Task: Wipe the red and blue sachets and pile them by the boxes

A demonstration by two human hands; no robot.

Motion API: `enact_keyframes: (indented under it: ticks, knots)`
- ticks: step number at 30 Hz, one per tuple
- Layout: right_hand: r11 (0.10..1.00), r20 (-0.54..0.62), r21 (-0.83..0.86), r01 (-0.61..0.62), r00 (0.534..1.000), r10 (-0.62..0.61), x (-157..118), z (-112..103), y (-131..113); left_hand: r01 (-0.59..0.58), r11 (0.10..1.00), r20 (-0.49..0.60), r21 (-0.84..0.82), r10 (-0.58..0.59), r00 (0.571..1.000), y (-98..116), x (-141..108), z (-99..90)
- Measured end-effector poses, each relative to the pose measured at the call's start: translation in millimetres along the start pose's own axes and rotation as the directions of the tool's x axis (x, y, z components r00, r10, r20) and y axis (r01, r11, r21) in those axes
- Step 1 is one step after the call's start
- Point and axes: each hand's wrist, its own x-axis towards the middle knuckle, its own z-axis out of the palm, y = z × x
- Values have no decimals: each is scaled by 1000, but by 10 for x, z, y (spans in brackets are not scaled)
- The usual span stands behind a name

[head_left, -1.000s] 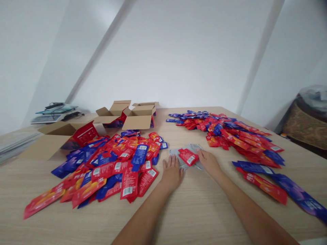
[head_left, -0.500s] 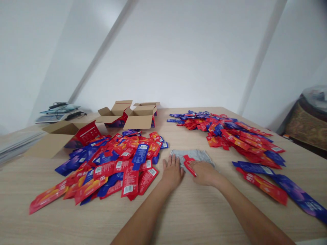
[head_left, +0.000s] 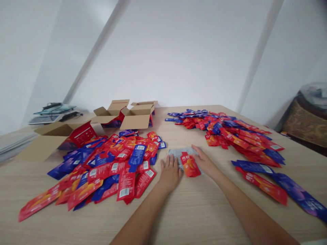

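A red pouch (head_left: 189, 166) with orange fruit printed on it lies face up on a thin grey cloth (head_left: 177, 152) in front of me. My left hand (head_left: 170, 174) rests flat at the cloth's left edge, fingers spread, holding nothing. To the right of the pouch, my right hand (head_left: 203, 160) is over the cloth with its fingers stretched forward; it appears to hold nothing. Part of the cloth is hidden under the pouch and hands. Left of my hands spreads a heap of red and blue pouches (head_left: 125, 153), several showing barcodes.
Another pile of red and blue pouches (head_left: 237, 136) covers the table's right side, with a few blue and red ones (head_left: 264, 185) nearer me. Open cardboard boxes (head_left: 138, 121) stand at the back left. Folders and cables (head_left: 55, 110) lie beyond them.
The red pouch, earlier under my right hand's fingers, now lies uncovered and flat on the cloth. My right hand has shifted forward to its right side. My left hand stays nearly in place.
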Motion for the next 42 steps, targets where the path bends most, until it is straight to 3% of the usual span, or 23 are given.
enact_keyframes:
  ticks: [3, 6, 9, 12, 15, 18, 22, 25, 28, 31, 33, 37, 40, 42]
  knots:
    - [951, 261, -257, 171, 960, -103, -126, 85, -26, -36, 999, -37, 7, 36, 999, 21, -11, -21]
    - [848, 394, -469, 246, 918, -48, -201, 155, -78, -119, 993, -23, 9, 120, 993, 40, 3, -28]
    - [749, 400, -606, 267, 917, -4, -97, 184, -115, -159, 987, 33, -9, 159, 987, 39, 27, -36]
    - [673, 364, -696, 251, 931, 29, 152, 164, -138, -169, 985, 24, -28, 169, 985, 26, 24, -50]
    - [593, 271, -779, 202, 962, 28, 365, 107, -191, -159, 986, 10, -41, 160, 987, 11, -9, -55]
    - [553, 148, -825, 120, 989, 7, 398, 64, -289, -161, 985, -6, -57, 161, 987, -5, -35, -32]
    - [591, 13, -807, -13, 999, 40, 212, 122, -398, -157, 984, -19, -79, 156, 988, -18, -24, 18]
    - [598, 36, -797, -89, 981, 193, 91, 209, -399, -144, 986, -17, -89, 143, 990, -21, -10, 40]
    - [594, 54, -801, -70, 981, 187, 112, 231, -323, -164, 982, -29, -93, 162, 986, -31, -9, 54]
    - [627, 43, -776, -67, 986, 159, 264, 168, -229, -174, 980, -52, -95, 170, 984, -38, -17, 63]
    - [698, 36, -706, -119, 978, 204, 404, 119, -206, -169, 980, -61, -103, 164, 985, -36, -21, 62]
    - [896, 86, -359, -262, 946, 312, 715, 125, -323, -173, 977, -58, -125, 167, 984, -33, -24, 31]
    - [950, 125, -214, -226, 959, 256, 979, 210, -480, -166, 976, -27, -142, 164, 986, -41, -22, -9]
    - [961, 29, -217, -169, 983, 179, 1146, 229, -534, -157, 976, -4, -153, 158, 987, -50, -22, -30]
